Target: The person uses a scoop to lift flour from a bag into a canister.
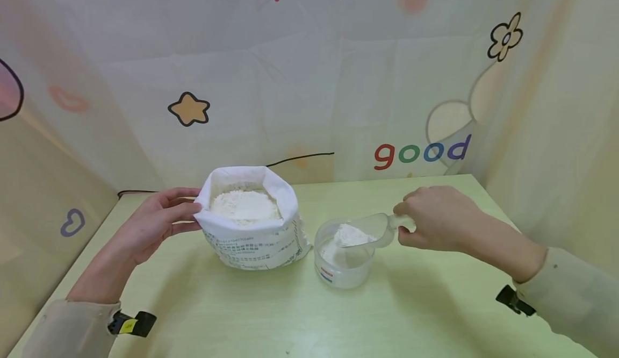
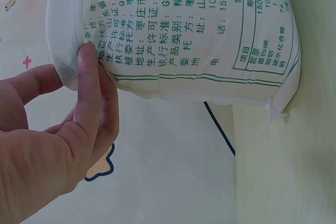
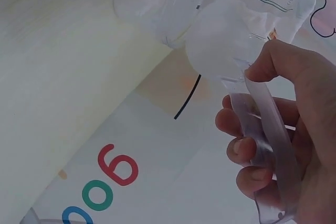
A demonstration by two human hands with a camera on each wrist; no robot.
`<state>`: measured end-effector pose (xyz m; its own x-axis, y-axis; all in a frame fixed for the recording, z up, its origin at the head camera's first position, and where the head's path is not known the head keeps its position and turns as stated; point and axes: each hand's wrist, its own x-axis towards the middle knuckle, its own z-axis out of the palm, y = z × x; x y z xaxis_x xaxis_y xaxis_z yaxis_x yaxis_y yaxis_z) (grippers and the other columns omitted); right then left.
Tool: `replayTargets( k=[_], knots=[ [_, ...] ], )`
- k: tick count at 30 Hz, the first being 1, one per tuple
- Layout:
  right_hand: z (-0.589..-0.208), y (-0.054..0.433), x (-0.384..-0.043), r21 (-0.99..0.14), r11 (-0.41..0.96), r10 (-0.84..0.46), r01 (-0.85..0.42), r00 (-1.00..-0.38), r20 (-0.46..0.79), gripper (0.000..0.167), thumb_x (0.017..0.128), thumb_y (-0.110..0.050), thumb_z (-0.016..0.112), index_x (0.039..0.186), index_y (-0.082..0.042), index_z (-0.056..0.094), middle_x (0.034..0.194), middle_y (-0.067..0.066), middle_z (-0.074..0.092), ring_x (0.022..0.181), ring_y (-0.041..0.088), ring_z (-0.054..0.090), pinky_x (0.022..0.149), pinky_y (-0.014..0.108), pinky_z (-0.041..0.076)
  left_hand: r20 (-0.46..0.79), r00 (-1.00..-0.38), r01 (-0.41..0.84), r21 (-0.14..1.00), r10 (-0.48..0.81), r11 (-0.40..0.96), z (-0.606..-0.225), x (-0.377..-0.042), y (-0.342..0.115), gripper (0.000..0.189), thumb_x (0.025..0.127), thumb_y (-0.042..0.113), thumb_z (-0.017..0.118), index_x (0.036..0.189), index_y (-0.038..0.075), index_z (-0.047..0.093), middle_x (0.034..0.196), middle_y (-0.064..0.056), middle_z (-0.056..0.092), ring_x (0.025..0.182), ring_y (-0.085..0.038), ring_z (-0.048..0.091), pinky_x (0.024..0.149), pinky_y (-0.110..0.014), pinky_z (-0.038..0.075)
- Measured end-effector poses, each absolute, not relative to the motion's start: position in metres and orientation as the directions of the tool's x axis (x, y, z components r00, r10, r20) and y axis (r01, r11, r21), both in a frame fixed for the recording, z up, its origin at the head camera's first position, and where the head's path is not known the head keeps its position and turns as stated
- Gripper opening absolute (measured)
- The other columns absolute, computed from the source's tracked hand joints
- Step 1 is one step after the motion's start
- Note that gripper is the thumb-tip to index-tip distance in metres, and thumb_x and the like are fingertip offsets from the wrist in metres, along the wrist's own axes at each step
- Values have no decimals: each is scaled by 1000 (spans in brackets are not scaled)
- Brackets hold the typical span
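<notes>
A white cloth flour bag [image 1: 256,248] with green print stands upright with its top folded down, flour [image 1: 244,206] showing inside. My left hand [image 1: 162,215] holds the bag's folded rim at its left side, thumb and fingers on the cloth [image 2: 184,40]. My right hand [image 1: 440,218] grips the handle of a clear plastic scoop [image 1: 379,226], fingers wrapped round it in the right wrist view [image 3: 262,124]. The scoop carries a heap of flour and is over a round clear tub [image 1: 343,277], which has flour in it.
The tub stands right of the bag on a light green table [image 1: 242,315]. Behind hangs a pale printed curtain [image 1: 309,78], and more curtain closes in both sides. A black line or cord [image 1: 135,192] runs at the table's back left edge.
</notes>
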<state>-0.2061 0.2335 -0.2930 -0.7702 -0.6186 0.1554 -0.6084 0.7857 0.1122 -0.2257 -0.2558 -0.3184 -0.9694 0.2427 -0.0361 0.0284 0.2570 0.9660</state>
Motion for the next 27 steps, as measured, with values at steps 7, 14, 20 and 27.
replayTargets(
  k=[7, 14, 20, 27],
  knots=[
    [-294, 231, -207, 117, 774, -633, -622, -762, 136, 4, 80, -24, 73, 79, -21, 71, 65, -14, 53, 54, 7, 42, 44, 27, 38, -36, -970, 28, 965, 239, 259, -318, -225, -255, 59, 104, 21, 63, 148, -9, 38, 129, -14, 58, 101, -19, 70, 91, -33, 59],
    [-291, 231, -207, 120, 780, -625, -614, -768, 140, 8, 79, -22, 72, 74, -22, 67, 63, -14, 48, 54, 8, 42, 43, 27, 36, -37, -970, 28, 965, 239, 261, -318, -226, -254, 59, 104, 21, 63, 149, -8, 38, 129, -14, 58, 101, -18, 70, 91, -34, 58],
    [-288, 231, -208, 135, 783, -622, -608, -767, 157, 6, 79, -23, 72, 75, -22, 68, 64, -14, 51, 54, 8, 42, 43, 28, 38, -32, -969, 34, 965, 243, 261, -318, -226, -255, 59, 104, 21, 63, 149, -8, 38, 129, -14, 58, 101, -18, 70, 91, -34, 59],
    [-284, 228, -208, 144, 785, -619, -602, -773, 140, 6, 79, -24, 73, 76, -21, 69, 64, -13, 52, 54, 8, 43, 43, 28, 38, -39, -971, 24, 966, 238, 258, -319, -226, -256, 59, 104, 21, 63, 149, -8, 37, 129, -14, 58, 101, -18, 70, 91, -35, 58]
  ],
)
